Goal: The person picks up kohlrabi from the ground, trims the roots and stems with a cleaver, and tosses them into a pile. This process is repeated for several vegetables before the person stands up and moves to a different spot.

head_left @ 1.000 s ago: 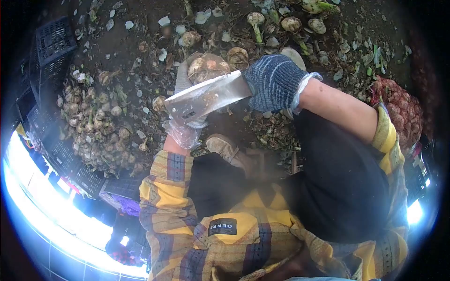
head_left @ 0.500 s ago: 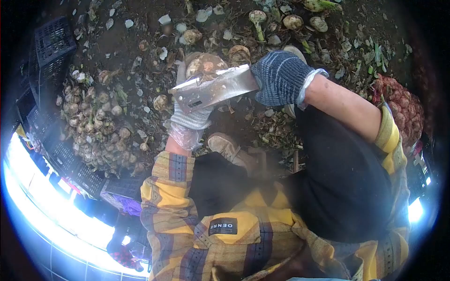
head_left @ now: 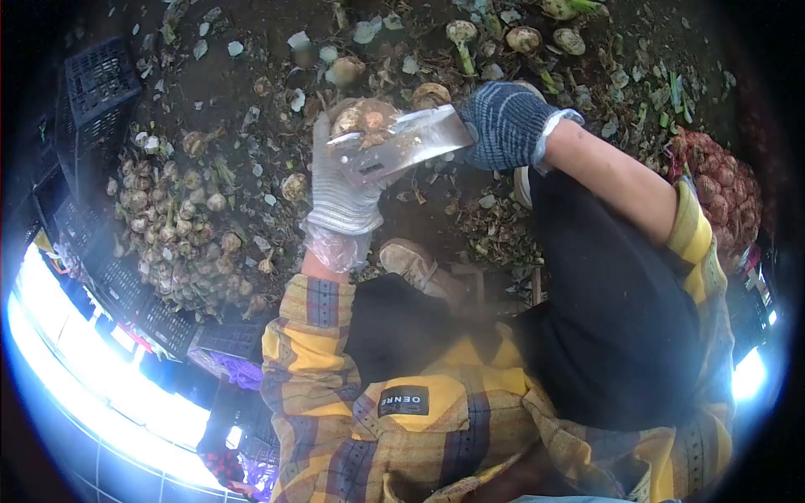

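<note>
Two gloved hands meet over dark soil. The left hand (head_left: 344, 180), in a pale striped glove with a clear plastic cuff at the wrist, is curled around a dirty, brownish bulb (head_left: 365, 117), fingers wrapped up behind it so the bulb sits at the top of the palm. The right hand (head_left: 507, 126), in a dark blue knit glove, is clenched on the handle of a cleaver (head_left: 402, 142); the handle itself is hidden inside the fist. The broad steel blade runs from the right hand across to the left, and its flat lies against the near side of the bulb and over the left fingers.

Out past the left hand lies a pile of bulbs (head_left: 180, 226) with dry roots and skins, heaped on the ground (head_left: 251, 50) beside black plastic crates (head_left: 101, 80). Beyond both hands a few loose bulbs with green stems (head_left: 461, 33) lie among pale scraps of peel. Out past the right forearm sits a red mesh sack (head_left: 721, 193) filled with bulbs. Below the hands, nearer the body, a dusty shoe (head_left: 411, 264) rests on the soil, just ahead of dark trousers and a yellow plaid shirt.
</note>
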A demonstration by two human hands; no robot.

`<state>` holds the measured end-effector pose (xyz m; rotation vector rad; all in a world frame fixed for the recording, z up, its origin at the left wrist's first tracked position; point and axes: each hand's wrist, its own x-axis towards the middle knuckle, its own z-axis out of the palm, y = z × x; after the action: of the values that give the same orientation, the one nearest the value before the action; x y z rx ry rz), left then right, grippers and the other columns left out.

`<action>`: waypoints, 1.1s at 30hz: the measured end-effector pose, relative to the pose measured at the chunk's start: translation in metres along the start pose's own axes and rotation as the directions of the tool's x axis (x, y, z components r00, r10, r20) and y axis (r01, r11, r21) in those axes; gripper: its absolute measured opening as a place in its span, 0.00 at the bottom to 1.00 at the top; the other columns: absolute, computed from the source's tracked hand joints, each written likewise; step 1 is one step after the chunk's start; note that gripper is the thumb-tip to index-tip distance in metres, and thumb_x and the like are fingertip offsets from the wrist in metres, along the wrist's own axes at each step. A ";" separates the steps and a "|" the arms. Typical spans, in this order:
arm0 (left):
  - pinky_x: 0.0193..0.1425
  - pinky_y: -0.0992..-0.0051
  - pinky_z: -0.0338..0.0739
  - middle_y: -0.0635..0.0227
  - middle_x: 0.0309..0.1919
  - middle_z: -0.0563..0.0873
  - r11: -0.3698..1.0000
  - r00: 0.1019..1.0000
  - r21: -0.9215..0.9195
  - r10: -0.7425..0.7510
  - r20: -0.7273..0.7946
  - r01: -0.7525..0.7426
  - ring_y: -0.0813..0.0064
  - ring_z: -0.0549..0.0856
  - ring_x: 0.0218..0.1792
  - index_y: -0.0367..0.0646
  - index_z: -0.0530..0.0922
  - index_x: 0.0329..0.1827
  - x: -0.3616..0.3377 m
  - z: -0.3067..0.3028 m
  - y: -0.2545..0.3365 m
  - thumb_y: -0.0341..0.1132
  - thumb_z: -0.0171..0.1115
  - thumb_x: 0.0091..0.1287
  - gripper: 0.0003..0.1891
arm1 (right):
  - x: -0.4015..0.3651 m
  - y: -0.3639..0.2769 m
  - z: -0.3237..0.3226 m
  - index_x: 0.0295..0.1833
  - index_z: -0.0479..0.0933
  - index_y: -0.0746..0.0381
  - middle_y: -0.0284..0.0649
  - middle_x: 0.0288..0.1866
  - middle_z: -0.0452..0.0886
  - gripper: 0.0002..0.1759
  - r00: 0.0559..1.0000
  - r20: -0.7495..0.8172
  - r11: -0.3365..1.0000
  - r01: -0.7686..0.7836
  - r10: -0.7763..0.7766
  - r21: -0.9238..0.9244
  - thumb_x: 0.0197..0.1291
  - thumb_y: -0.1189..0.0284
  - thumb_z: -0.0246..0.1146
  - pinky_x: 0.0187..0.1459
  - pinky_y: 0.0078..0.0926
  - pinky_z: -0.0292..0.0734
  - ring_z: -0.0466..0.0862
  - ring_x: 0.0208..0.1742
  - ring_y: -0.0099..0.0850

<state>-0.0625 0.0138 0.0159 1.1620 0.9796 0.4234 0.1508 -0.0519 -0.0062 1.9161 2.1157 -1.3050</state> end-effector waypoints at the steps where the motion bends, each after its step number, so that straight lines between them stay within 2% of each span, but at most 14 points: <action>1: 0.45 0.72 0.84 0.60 0.50 0.75 0.985 0.995 -0.148 -0.095 -0.022 0.091 0.69 0.81 0.47 0.42 0.61 0.61 0.003 -0.001 0.005 0.28 0.67 0.53 0.32 | -0.001 0.000 -0.003 0.30 0.79 0.64 0.50 0.25 0.79 0.20 0.999 -0.007 0.999 0.051 -0.051 0.005 0.38 0.57 0.65 0.35 0.40 0.76 0.81 0.30 0.46; 2: 0.47 0.72 0.83 0.59 0.50 0.74 0.939 0.981 -0.298 -0.190 -0.043 0.168 0.69 0.80 0.46 0.40 0.61 0.60 0.006 -0.001 0.010 0.26 0.72 0.47 0.37 | 0.001 0.001 -0.005 0.30 0.79 0.64 0.50 0.25 0.79 0.20 1.000 0.005 1.000 0.028 -0.028 0.009 0.38 0.57 0.65 0.35 0.40 0.76 0.81 0.29 0.46; 5: 0.50 0.71 0.81 0.61 0.49 0.77 0.983 0.991 0.182 0.059 -0.117 -0.037 0.69 0.80 0.49 0.39 0.62 0.60 0.002 0.001 0.007 0.21 0.74 0.41 0.41 | 0.001 0.016 0.008 0.30 0.78 0.66 0.52 0.22 0.78 0.21 0.998 -0.067 0.998 0.024 -0.020 0.056 0.42 0.57 0.64 0.34 0.40 0.77 0.80 0.27 0.46; 8: 0.48 0.72 0.82 0.60 0.50 0.77 0.992 0.988 0.019 0.126 -0.086 -0.125 0.67 0.80 0.49 0.39 0.61 0.60 -0.005 0.005 0.035 0.21 0.74 0.42 0.41 | 0.002 0.028 0.005 0.32 0.77 0.68 0.52 0.20 0.77 0.22 0.941 -0.111 0.915 -0.277 0.321 0.294 0.47 0.57 0.62 0.31 0.39 0.77 0.80 0.24 0.46; 9: 0.48 0.72 0.82 0.58 0.49 0.77 0.977 0.978 -0.121 0.155 -0.141 -0.173 0.65 0.79 0.49 0.39 0.62 0.61 -0.006 0.012 0.041 0.20 0.74 0.42 0.40 | -0.001 0.034 -0.001 0.37 0.77 0.68 0.49 0.17 0.76 0.22 0.951 -0.188 0.955 -0.204 0.245 0.215 0.53 0.56 0.61 0.29 0.39 0.77 0.80 0.22 0.45; 12: 0.47 0.71 0.83 0.59 0.51 0.73 0.963 0.958 -0.225 0.080 -0.276 -0.145 0.67 0.81 0.46 0.40 0.59 0.61 0.006 0.005 0.047 0.26 0.77 0.42 0.43 | -0.002 0.016 -0.004 0.40 0.77 0.67 0.47 0.17 0.76 0.23 0.915 0.045 0.855 -0.392 0.402 0.340 0.52 0.55 0.62 0.26 0.36 0.76 0.78 0.19 0.42; 14: 0.38 0.78 0.82 0.57 0.45 0.79 0.855 0.958 -0.471 0.092 -0.272 -0.216 0.72 0.81 0.35 0.42 0.72 0.53 0.023 -0.024 0.024 0.33 0.69 0.55 0.23 | 0.003 0.024 0.013 0.35 0.79 0.68 0.44 0.24 0.80 0.26 0.980 0.026 0.849 -0.182 0.195 0.496 0.53 0.51 0.62 0.24 0.27 0.75 0.78 0.19 0.28; 16: 0.32 0.81 0.80 0.59 0.41 0.80 0.859 0.921 -0.486 -0.047 -0.387 -0.160 0.74 0.81 0.34 0.42 0.73 0.50 0.029 -0.020 0.041 0.39 0.66 0.58 0.20 | -0.015 -0.022 -0.033 0.34 0.79 0.65 0.38 0.23 0.79 0.23 0.908 0.389 0.328 -0.418 0.152 0.847 0.55 0.53 0.62 0.21 0.23 0.72 0.75 0.18 0.24; 19: 0.29 0.83 0.78 0.61 0.37 0.80 0.782 0.871 -0.546 -0.009 -0.490 -0.299 0.70 0.80 0.36 0.38 0.74 0.44 0.039 -0.016 0.061 0.41 0.64 0.61 0.17 | -0.011 -0.032 -0.017 0.34 0.77 0.62 0.29 0.21 0.75 0.20 0.852 0.506 -0.056 -0.516 -0.132 0.855 0.56 0.53 0.61 0.18 0.19 0.68 0.71 0.16 0.21; 22: 0.30 0.82 0.78 0.64 0.35 0.79 0.738 0.851 -0.579 -0.013 -0.524 -0.346 0.68 0.80 0.37 0.39 0.75 0.41 0.043 -0.020 0.061 0.40 0.63 0.62 0.14 | -0.005 -0.042 -0.015 0.35 0.76 0.60 0.27 0.21 0.74 0.18 0.753 0.516 -0.216 -0.629 -0.409 0.747 0.57 0.54 0.61 0.18 0.16 0.66 0.71 0.17 0.19; 26: 0.33 0.82 0.78 0.67 0.35 0.79 0.688 0.870 -0.636 -0.016 -0.492 -0.348 0.70 0.81 0.39 0.41 0.75 0.42 0.045 -0.017 0.064 0.37 0.64 0.62 0.11 | -0.017 -0.060 -0.028 0.42 0.77 0.61 0.31 0.36 0.79 0.18 0.840 0.484 0.051 -0.487 -0.245 0.872 0.59 0.56 0.60 0.32 0.20 0.74 0.77 0.33 0.19; 29: 0.32 0.82 0.79 0.64 0.34 0.79 0.699 0.863 -0.624 -0.018 -0.504 -0.350 0.67 0.80 0.39 0.39 0.75 0.40 0.047 -0.013 0.065 0.39 0.63 0.62 0.13 | -0.015 -0.050 0.007 0.45 0.77 0.60 0.33 0.38 0.80 0.15 0.920 -0.165 0.206 0.249 -0.354 0.946 0.62 0.61 0.56 0.35 0.21 0.75 0.77 0.36 0.19; 31: 0.31 0.81 0.80 0.62 0.35 0.79 0.678 0.877 -0.656 -0.035 -0.480 -0.332 0.65 0.79 0.40 0.38 0.75 0.41 0.048 -0.008 0.062 0.41 0.63 0.62 0.15 | -0.005 -0.045 0.025 0.44 0.75 0.62 0.32 0.32 0.78 0.16 0.871 -0.123 -0.031 0.123 -0.476 0.992 0.63 0.60 0.54 0.29 0.19 0.73 0.76 0.30 0.19; 33: 0.30 0.80 0.80 0.61 0.37 0.79 0.613 0.915 -0.736 -0.052 -0.401 -0.288 0.65 0.80 0.41 0.39 0.75 0.42 0.048 0.003 0.056 0.42 0.64 0.60 0.16 | 0.016 -0.036 0.030 0.43 0.73 0.66 0.30 0.23 0.73 0.20 0.555 0.312 -0.348 -0.778 -0.771 0.523 0.64 0.57 0.53 0.22 0.16 0.70 0.74 0.21 0.18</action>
<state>-0.0234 0.0681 0.0469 0.3152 0.8882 1.1118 0.1022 -0.0519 -0.0137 0.0172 -0.4585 -3.4743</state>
